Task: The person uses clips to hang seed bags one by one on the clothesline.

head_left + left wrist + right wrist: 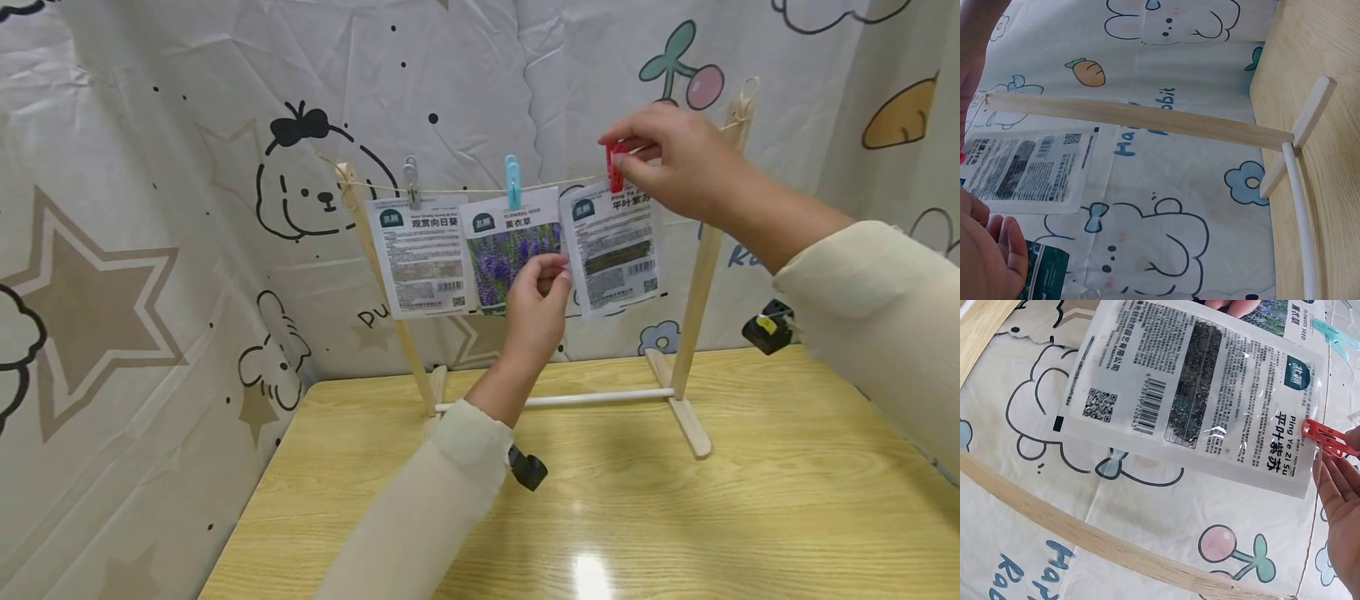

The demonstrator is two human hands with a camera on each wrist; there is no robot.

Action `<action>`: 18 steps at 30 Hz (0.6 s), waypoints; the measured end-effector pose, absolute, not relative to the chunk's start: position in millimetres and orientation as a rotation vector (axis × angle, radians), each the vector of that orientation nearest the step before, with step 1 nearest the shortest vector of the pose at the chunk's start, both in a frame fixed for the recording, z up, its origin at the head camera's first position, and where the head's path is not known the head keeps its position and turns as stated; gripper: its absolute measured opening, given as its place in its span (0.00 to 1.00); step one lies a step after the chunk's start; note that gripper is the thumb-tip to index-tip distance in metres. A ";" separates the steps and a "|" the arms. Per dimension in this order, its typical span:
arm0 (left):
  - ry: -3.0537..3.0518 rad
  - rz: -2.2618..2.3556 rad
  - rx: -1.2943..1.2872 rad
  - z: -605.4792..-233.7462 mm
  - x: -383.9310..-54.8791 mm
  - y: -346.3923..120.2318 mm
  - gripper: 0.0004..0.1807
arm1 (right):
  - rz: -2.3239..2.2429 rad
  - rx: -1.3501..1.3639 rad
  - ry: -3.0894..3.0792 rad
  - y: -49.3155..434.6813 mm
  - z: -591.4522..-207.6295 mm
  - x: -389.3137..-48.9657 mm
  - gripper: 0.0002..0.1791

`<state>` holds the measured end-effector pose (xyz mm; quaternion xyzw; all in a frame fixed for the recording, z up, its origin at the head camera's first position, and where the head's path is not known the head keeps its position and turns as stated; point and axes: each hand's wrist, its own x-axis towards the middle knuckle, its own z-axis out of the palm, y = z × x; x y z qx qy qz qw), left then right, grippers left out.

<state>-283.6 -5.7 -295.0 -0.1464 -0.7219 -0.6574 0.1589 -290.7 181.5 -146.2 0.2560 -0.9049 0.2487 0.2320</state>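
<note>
Three seed packets hang in a row from a thin string. My right hand (pixel 678 158) pinches a red clothespin (pixel 616 169) at the top of the right seed packet (pixel 613 250). Printed text and a barcode face out on that packet, which hangs slightly tilted. Lower down, my left hand (pixel 536 317) has its thumb and index finger at the packet's left edge, seemingly pinching it. Behind this hand is the middle packet (pixel 491 250) with purple flowers, under a blue clothespin (pixel 513 182). A grey clothespin (pixel 411 179) holds the left packet (pixel 423 258).
The string (pixel 1313 550) runs between two wooden posts (pixel 697 308). A white rod (pixel 600 398) joins them low down, and wooden feet (pixel 678 404) stand on the wood-grain table (pixel 600 517). A cartoon-printed cloth (pixel 187 125) hangs behind.
</note>
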 end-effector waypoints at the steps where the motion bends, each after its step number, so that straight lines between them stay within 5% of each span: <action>1: -2.066 -1.880 -0.417 -295.4 -283.4 -6.1 0.10 | 0.670 0.711 -2.480 181.5 -146.3 -290.6 0.20; 11: -2.050 -1.910 -0.440 -296.0 -279.1 -11.7 0.11 | 0.516 0.698 -2.407 179.1 -151.0 -285.2 0.23; 18: -2.047 -1.923 -0.436 -294.6 -275.4 -16.2 0.12 | 0.511 0.727 -2.178 179.0 -157.5 -281.2 0.12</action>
